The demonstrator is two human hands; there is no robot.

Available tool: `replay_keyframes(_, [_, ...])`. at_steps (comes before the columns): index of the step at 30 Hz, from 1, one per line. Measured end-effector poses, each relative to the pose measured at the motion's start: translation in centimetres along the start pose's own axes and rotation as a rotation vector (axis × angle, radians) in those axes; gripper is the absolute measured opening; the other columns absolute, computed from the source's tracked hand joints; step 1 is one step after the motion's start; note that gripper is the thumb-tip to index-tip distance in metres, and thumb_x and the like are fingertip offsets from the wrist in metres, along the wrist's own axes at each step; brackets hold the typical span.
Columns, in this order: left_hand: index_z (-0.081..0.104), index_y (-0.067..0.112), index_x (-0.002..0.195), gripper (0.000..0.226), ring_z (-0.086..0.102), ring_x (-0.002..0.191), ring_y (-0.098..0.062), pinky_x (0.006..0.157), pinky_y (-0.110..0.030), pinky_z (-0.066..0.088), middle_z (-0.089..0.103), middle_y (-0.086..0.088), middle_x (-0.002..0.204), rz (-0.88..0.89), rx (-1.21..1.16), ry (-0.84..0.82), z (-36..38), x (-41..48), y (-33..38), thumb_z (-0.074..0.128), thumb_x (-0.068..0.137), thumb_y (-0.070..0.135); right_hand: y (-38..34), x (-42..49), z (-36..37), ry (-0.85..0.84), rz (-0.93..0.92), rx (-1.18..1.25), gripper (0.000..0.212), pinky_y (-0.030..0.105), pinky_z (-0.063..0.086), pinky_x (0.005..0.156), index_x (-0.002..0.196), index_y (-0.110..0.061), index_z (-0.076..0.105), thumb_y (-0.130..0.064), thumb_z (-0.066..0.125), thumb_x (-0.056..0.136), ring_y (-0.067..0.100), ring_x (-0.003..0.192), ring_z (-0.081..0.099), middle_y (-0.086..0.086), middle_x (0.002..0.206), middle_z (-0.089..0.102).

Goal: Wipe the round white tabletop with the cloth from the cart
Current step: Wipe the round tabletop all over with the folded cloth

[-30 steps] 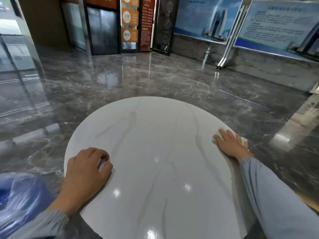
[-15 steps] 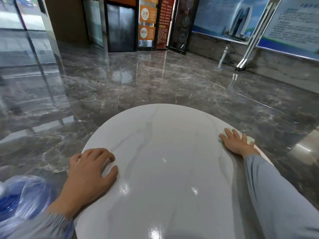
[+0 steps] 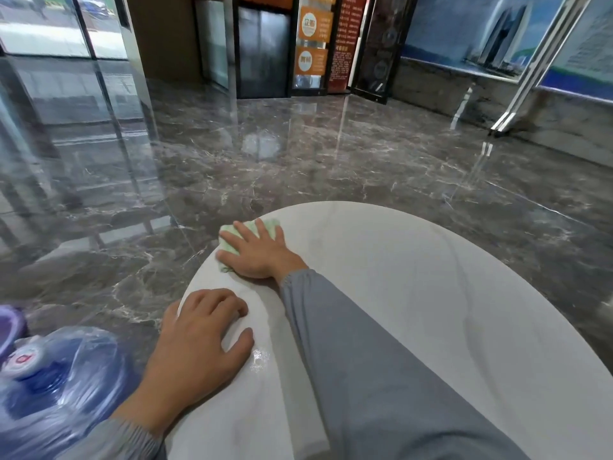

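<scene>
Flatly spread, right hand (image 3: pixel 258 252) presses cloth (image 3: pixel 229 244) onto tabletop (image 3: pixel 414 277); left hand (image 3: pixel 199 340) rests loosely curled just behind

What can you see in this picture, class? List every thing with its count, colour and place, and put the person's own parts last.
tabletop: one, white with grey veins, centre and right foreground.
cloth: one, pale green, tabletop's far left edge, under the right hand.
water bottle: one, blue, plastic-wrapped, lower left.
floor: one, dark marble, all around.
signs: two, orange, far wall.
posters: two, blue, upper right wall.
sleeves: two, grey-blue, forearms.
left hand: one, resting on tabletop's near left edge.
right hand: one, pressing flat on cloth.
</scene>
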State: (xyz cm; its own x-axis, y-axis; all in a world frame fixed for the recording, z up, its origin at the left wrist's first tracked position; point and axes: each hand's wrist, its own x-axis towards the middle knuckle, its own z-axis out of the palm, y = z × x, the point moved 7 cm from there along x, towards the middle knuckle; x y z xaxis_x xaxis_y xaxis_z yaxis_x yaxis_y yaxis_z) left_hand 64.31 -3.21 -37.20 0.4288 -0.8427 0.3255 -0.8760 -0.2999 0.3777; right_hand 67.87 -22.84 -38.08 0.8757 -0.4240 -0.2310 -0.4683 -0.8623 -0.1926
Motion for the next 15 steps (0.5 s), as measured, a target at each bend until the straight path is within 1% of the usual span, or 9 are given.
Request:
replay_keyframes(3, [0.058, 0.044, 0.107, 0.029, 0.050, 0.118, -0.012, 0.101, -0.048, 0.043, 0.052, 0.025, 0.118, -0.005, 0.011, -0.015, 0.0, 0.1, 0.0, 0.050, 0.086, 0.061, 1.1, -0.4, -0.7, 0.028, 0.004, 0.031, 0.069, 0.060, -0.011, 0.122, 0.161, -0.049, 0.012, -0.075, 0.024, 0.098, 0.025, 0.160, -0.009, -0.015, 0.173, -0.002])
replay_keyframes(6, [0.058, 0.045, 0.109, 0.028, 0.050, 0.119, -0.012, 0.102, -0.048, 0.043, 0.051, 0.027, 0.118, -0.003, 0.011, -0.018, -0.1, 0.0, 0.0, 0.050, 0.087, 0.061, 6.0, -1.3, -2.0, 0.081, 0.132, 0.077, 0.069, 0.059, -0.008, 0.123, 0.162, -0.047, 0.013, -0.073, 0.025, 0.099, 0.027, 0.160, -0.006, -0.013, 0.173, 0.000])
replay_keyframes(10, [0.056, 0.046, 0.110, 0.029, 0.050, 0.119, -0.012, 0.101, -0.049, 0.043, 0.050, 0.027, 0.119, 0.006, 0.033, -0.024, 0.0, 0.1, 0.1, 0.049, 0.088, 0.063, 16.9, -4.2, -3.5, 0.146, 0.383, 0.159, 0.069, 0.057, -0.007, 0.124, 0.162, -0.047, 0.012, -0.072, 0.026, 0.099, 0.028, 0.160, -0.005, -0.013, 0.173, -0.001])
replay_keyframes(15, [0.054, 0.047, 0.110, 0.030, 0.051, 0.120, -0.016, 0.101, -0.051, 0.044, 0.050, 0.026, 0.121, 0.001, 0.064, -0.043, 0.3, 0.2, 0.1, 0.049, 0.087, 0.065, 30.5, -11.1, -4.2, 0.185, 0.670, 0.203, 0.072, 0.058, -0.006, 0.124, 0.162, -0.047, 0.011, -0.075, 0.023, 0.097, 0.028, 0.160, -0.006, -0.013, 0.174, -0.001])
